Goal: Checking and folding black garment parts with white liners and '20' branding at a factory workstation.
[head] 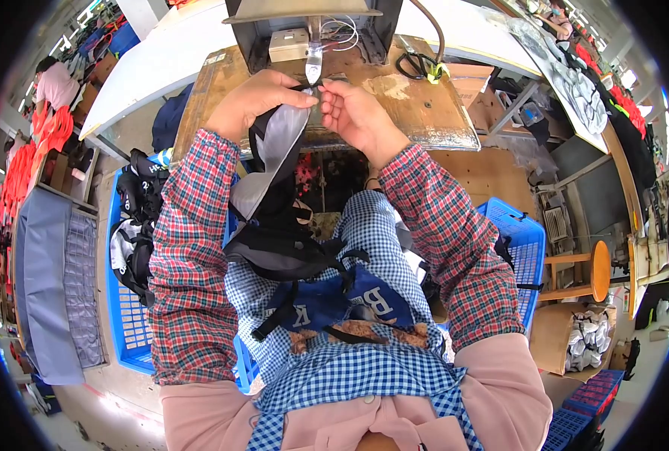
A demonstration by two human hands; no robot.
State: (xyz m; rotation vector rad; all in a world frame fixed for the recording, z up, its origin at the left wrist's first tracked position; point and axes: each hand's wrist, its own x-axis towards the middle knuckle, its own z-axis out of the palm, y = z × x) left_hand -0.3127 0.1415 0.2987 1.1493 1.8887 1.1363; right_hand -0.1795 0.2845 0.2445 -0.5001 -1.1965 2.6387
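Note:
A black and grey fabric bag [278, 251] drapes from the bench front down onto my lap, its straps hanging loose. My left hand [261, 101] pinches the upper end of its black edging between thumb and fingers. Opposite it, my right hand [357, 110] holds the tip of the same edging with thumb and forefinger, the other fingers curled. Both hands meet just below the metal tip [313, 67] of a bench machine, which points down at the edging. The bag's light grey lining [281, 135] faces up beside my left hand.
A worn wooden bench top [441, 115] carries the machine's metal housing [388, 28], a switch box [288, 45] and black-handled scissors [416, 65]. Blue plastic crates [129, 338] holding black items flank me. A wooden stool [599, 270] lies at right; other people work farther off.

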